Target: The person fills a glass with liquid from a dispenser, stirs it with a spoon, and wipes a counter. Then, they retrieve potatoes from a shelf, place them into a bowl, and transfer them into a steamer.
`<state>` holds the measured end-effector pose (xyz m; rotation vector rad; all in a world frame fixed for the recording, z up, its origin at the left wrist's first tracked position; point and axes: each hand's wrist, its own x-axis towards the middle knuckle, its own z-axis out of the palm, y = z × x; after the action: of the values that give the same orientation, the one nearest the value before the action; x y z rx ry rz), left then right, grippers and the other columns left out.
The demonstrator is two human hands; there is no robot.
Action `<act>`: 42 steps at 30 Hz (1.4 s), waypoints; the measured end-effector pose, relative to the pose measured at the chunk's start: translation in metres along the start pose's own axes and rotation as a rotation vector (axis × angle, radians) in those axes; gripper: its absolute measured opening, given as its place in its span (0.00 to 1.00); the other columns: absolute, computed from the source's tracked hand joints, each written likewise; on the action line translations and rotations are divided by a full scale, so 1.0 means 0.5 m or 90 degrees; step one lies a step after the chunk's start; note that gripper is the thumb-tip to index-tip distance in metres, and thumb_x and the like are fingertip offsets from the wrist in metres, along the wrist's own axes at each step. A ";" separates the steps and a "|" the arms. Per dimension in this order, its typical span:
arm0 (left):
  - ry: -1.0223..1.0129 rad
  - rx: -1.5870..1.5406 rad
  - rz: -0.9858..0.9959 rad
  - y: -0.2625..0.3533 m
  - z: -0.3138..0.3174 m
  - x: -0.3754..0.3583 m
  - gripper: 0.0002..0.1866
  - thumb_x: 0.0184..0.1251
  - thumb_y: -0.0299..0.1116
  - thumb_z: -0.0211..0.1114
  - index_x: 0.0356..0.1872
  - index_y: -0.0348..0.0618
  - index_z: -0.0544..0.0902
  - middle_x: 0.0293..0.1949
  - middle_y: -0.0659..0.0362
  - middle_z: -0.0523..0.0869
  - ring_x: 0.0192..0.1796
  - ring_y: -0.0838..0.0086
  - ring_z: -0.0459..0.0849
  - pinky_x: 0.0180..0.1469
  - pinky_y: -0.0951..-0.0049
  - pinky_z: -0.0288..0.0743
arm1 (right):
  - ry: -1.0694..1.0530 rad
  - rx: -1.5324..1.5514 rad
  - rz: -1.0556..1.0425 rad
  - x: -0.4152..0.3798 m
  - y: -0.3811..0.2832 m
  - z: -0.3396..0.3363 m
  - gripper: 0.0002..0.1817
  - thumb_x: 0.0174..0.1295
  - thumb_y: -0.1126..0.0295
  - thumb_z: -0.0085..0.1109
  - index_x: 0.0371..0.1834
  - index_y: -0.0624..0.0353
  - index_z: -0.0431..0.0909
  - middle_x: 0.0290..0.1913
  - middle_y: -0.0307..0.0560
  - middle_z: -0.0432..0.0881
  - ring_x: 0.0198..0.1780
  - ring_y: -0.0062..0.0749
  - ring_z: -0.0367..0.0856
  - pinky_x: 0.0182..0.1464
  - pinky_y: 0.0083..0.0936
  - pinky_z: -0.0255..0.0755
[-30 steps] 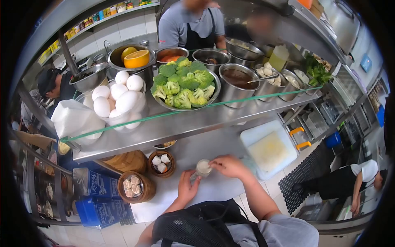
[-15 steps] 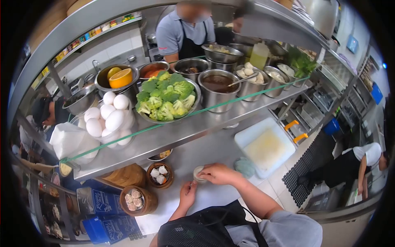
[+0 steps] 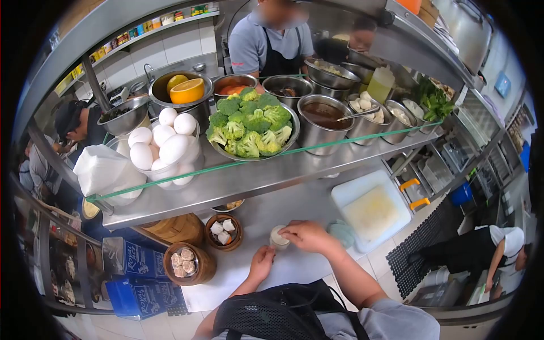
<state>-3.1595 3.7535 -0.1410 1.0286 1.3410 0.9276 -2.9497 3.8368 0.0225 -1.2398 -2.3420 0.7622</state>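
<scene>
On the steel counter below the shelf, a small round whitish container [image 3: 279, 237] stands between my hands. My right hand [image 3: 309, 236] is at its right rim with fingertips pressed together; whatever they pinch is too small to make out. Just below and left of the container is my left hand [image 3: 262, 262], its fingers curled and closed, with any content hidden. Further left are a bamboo steamer with white dumplings [image 3: 224, 230] and a second steamer with round dumplings [image 3: 184, 262]. A pale green cloth [image 3: 341, 232] lies to the right of my right hand.
A steel shelf [image 3: 272, 177] with a glass edge crosses above the counter, bearing eggs [image 3: 170, 148], broccoli [image 3: 249, 124] and several steel pots. A white cutting board [image 3: 371, 209] lies at right. Blue boxes [image 3: 139, 294] stand lower left. A person [image 3: 272, 45] stands behind the shelf.
The camera view has shifted, so the shelf and its contents appear further right. Both hands remain close to the small container, with the right hand still at its rim.
</scene>
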 end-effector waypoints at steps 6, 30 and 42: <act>0.139 0.221 0.294 -0.027 -0.014 0.015 0.20 0.84 0.48 0.62 0.45 0.38 0.86 0.35 0.58 0.87 0.39 0.67 0.83 0.49 0.65 0.77 | -0.059 0.045 0.058 0.000 0.000 -0.012 0.14 0.74 0.61 0.61 0.52 0.55 0.91 0.48 0.52 0.91 0.51 0.55 0.89 0.54 0.45 0.81; -0.046 0.066 0.068 0.239 -0.073 -0.046 0.20 0.84 0.46 0.62 0.34 0.39 0.80 0.26 0.68 0.72 0.33 0.82 0.68 0.35 0.70 0.65 | 0.005 0.126 -0.080 -0.022 -0.104 -0.105 0.10 0.74 0.68 0.66 0.51 0.60 0.90 0.41 0.50 0.89 0.40 0.46 0.89 0.43 0.35 0.81; -0.131 0.005 0.063 0.352 -0.102 -0.086 0.23 0.85 0.50 0.61 0.29 0.46 0.76 0.26 0.69 0.72 0.32 0.82 0.68 0.39 0.75 0.63 | 0.119 0.081 -0.081 -0.018 -0.186 -0.179 0.07 0.73 0.71 0.66 0.47 0.61 0.89 0.38 0.50 0.87 0.35 0.45 0.84 0.40 0.34 0.78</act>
<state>-3.2030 3.7682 0.0414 1.1716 1.1312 0.8646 -2.9538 3.8118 0.1491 -1.0494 -2.1628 0.7081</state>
